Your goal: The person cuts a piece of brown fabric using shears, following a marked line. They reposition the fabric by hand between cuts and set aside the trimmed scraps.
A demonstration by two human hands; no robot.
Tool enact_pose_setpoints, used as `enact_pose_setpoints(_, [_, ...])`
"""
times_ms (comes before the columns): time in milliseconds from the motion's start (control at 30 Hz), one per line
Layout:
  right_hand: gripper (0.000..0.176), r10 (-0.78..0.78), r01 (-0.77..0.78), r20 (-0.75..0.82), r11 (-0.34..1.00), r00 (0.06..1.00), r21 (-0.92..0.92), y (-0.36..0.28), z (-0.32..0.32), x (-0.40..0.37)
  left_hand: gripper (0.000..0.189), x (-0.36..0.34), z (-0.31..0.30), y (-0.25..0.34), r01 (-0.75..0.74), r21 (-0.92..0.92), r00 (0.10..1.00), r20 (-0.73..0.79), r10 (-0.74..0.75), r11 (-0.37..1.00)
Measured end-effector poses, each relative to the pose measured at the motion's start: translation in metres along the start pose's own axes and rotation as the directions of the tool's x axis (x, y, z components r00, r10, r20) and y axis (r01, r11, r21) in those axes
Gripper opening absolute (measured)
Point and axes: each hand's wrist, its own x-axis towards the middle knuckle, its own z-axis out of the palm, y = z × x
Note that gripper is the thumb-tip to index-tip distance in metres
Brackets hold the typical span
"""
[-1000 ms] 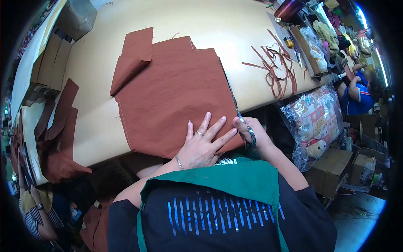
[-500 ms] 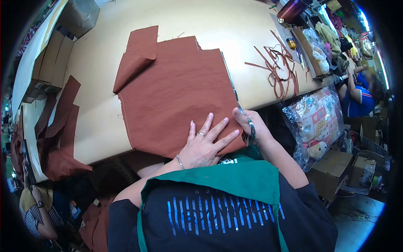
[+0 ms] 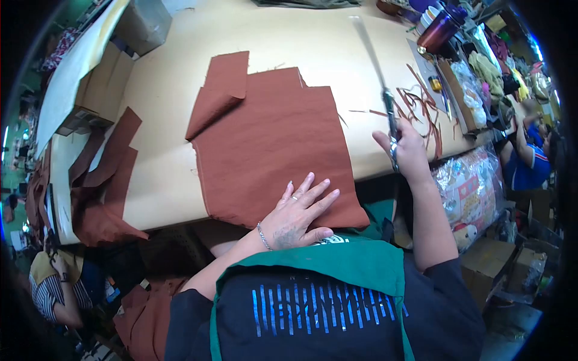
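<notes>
A rust-brown piece of cloth (image 3: 277, 138) lies flat on the table, with a folded flap at its upper left. My left hand (image 3: 295, 215) rests open on its near edge, fingers spread and a ring and bracelet showing. To the right of the cloth, my right hand (image 3: 413, 150) is closed around the handles of a pair of long scissors (image 3: 387, 96). Their blades point away from me over the tabletop, apart from the cloth, and are somewhat blurred. Thin rust-brown offcut strips (image 3: 427, 111) lie in a tangle beyond the right hand.
More rust-brown cloth pieces (image 3: 123, 174) hang over the table edge at left, near cardboard boxes (image 3: 99, 90). A dark red bottle (image 3: 442, 30) and a box of plastic bags (image 3: 463, 90) stand at right. A plastic-wrapped package (image 3: 469, 192) sits below. Other people are at both sides.
My right hand has lifted the scissors away from the cloth's right edge, up and to the right. The left hand stays on the cloth. The whole view has shifted slightly.
</notes>
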Motion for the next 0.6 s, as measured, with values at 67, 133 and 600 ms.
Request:
enact_pose_setpoints(67, [0.037, -0.028, 0.032, 0.051, 0.995, 0.998, -0.092, -0.027, 0.008, 0.019, 0.058, -0.004, -0.001, -0.004, 0.026, -0.020, 0.997, -0.073, -0.027, 0.999])
enact_pose_setpoints(133, [0.024, -0.183, 0.167, 0.177, 0.981, 0.967, 0.102, -0.044, 0.032, 0.031, 0.048, -0.013, -0.002, -0.007, 0.033, -0.054, 0.981, -0.187, -0.043, 0.998])
enact_pose_setpoints(600, [0.072, -0.494, 0.491, 0.348, 0.865, 0.797, 0.105, -0.053, 0.083, 0.057, 0.043, -0.092, 0.074, -0.062, 0.511, -0.807, 0.134, -0.268, -0.954, 0.298])
